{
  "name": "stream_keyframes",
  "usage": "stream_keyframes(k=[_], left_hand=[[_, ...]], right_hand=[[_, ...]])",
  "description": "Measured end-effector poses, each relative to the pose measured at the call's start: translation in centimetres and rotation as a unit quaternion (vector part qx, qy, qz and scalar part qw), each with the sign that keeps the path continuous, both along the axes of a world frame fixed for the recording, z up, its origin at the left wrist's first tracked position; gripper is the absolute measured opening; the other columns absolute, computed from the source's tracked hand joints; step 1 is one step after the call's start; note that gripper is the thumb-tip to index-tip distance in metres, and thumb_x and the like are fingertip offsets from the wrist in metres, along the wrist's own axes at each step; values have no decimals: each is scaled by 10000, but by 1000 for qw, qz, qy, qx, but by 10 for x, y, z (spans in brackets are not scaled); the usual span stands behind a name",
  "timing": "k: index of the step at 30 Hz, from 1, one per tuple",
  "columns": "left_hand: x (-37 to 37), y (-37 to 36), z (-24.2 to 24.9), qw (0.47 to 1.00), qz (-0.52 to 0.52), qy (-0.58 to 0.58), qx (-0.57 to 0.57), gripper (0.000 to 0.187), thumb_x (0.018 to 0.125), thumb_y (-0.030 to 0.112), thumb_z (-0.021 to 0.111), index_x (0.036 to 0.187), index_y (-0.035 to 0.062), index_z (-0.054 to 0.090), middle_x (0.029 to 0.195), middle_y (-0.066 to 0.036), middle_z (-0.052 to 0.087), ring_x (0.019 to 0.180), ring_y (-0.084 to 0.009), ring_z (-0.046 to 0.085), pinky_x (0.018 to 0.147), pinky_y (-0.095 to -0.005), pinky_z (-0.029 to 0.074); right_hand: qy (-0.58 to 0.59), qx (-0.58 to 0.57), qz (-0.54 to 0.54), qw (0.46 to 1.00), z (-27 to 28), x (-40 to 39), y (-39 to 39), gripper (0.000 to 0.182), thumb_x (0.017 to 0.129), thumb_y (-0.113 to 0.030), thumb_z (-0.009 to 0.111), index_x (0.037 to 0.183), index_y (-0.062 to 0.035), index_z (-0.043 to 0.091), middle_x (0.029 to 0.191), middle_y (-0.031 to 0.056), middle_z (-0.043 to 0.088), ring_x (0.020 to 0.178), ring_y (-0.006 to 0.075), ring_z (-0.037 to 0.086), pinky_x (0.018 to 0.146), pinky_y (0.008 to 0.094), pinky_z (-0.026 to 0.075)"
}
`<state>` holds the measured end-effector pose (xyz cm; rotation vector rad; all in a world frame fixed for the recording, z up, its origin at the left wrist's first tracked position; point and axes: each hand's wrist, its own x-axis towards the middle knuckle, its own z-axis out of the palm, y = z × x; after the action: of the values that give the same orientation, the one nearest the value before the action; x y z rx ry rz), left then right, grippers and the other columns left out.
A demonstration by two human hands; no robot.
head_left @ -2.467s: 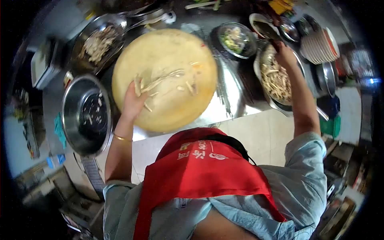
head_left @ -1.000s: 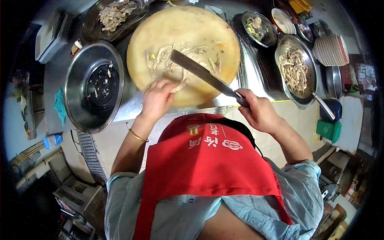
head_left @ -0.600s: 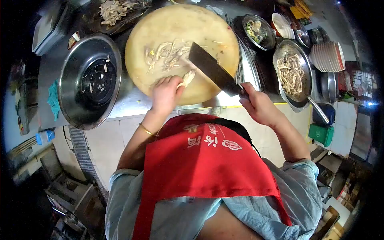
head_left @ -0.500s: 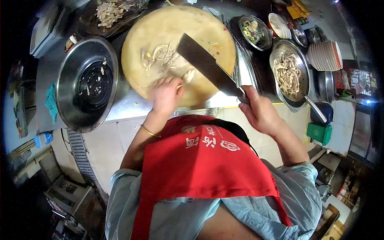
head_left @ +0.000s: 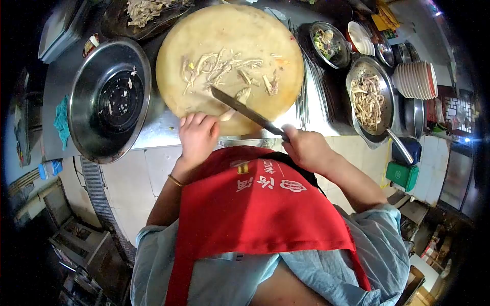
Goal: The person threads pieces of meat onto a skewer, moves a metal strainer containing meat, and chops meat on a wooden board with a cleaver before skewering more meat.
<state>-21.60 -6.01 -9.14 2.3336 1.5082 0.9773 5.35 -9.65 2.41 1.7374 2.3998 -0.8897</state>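
Observation:
My right hand [head_left: 310,150] grips the handle of a cleaver [head_left: 245,110], its narrow-looking dark blade turned edge-on and slanting over the near part of the round chopping board [head_left: 229,30]. At the board's near left rim is my left hand [head_left: 198,135], fingers curled and closed on a pale piece of meat [head_left: 226,115] that pokes out towards the blade. Just behind the cleaver lies another chunk of meat [head_left: 243,95]. Shredded strips of meat [head_left: 209,66] are scattered across the middle of the board, with small scraps farther right.
Left of the board stands a large steel basin [head_left: 145,97] with some scraps in it. A perforated ladle [head_left: 390,102] holding shredded meat lies to the right, near stacked bowls [head_left: 414,80], a bowl of chopped greens [head_left: 326,43] and metal skewers [head_left: 317,92]. More meat [head_left: 144,13] lies at back left.
The cleaver has swung down and left from its raised position, its blade turning edge-on. My left hand has shifted slightly left and towards me, and more of the strips show.

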Motion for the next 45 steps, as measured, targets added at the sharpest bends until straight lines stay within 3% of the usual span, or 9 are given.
stream_keyframes(k=[16,19,20,22,25,32,38,41,45], left_hand=[[15,5,-5,1000,6,-8,1,108,689,133,687,762,126,608,733,-35,567,728,-227,536,718,-357,391],[3,14,-2,986,58,-144,-67,108,727,132,682,802,112,607,745,-45,584,707,-212,551,704,-348,405],[-5,24,-17,932,96,-321,-139,137,748,143,686,849,94,607,751,-65,601,721,-207,575,701,-346,423],[-19,50,-4,928,147,-324,-108,121,747,150,677,845,104,624,777,-62,623,752,-221,588,712,-348,442],[-18,80,13,999,43,-21,-19,122,741,187,672,848,131,650,830,-41,647,810,-232,591,756,-350,440],[35,114,17,982,-5,182,-43,261,681,180,658,941,190,677,876,5,666,905,-179,573,845,-353,374],[11,95,29,999,5,51,-9,193,691,143,651,883,142,663,830,-35,661,758,-206,609,752,-355,438],[-2,56,27,990,60,-46,-119,143,678,132,646,820,133,657,792,-47,650,756,-252,615,707,-368,463],[-8,22,13,991,72,16,-108,151,653,109,660,802,121,648,776,-50,642,743,-255,611,685,-366,471]], right_hand=[[47,-20,-39,998,-5,3,-5,310,845,-175,539,1100,-55,411,711,201,608,648,396,604,572,482,475],[88,-28,-39,995,6,9,-9,321,842,-172,555,1104,-53,413,718,197,608,673,401,604,594,482,475],[90,-48,-26,994,12,9,-12,320,842,-169,558,1101,-51,413,726,197,608,686,402,605,602,481,475],[78,-89,9,993,15,7,-13,273,858,-163,547,1060,-42,410,775,213,604,742,405,604,633,483,470],[133,-148,-50,979,6,5,-3,247,868,-166,540,1028,-40,400,796,234,591,766,420,592,645,484,458],[114,-103,-225,962,-5,38,-1,308,868,-159,528,1100,-27,374,735,228,572,727,425,576,619,461,450],[156,-115,-227,954,-9,42,-11,359,856,-128,531,1157,-20,366,678,190,555,646,395,578,598,434,464],[192,-81,-228,951,-18,42,-14,368,845,-102,539,1162,-16,372,718,198,577,698,408,585,615,432,467],[155,-18,-178,971,-16,36,-15,397,831,-85,559,1177,-18,374,779,207,599,756,424,584,637,431,471]])
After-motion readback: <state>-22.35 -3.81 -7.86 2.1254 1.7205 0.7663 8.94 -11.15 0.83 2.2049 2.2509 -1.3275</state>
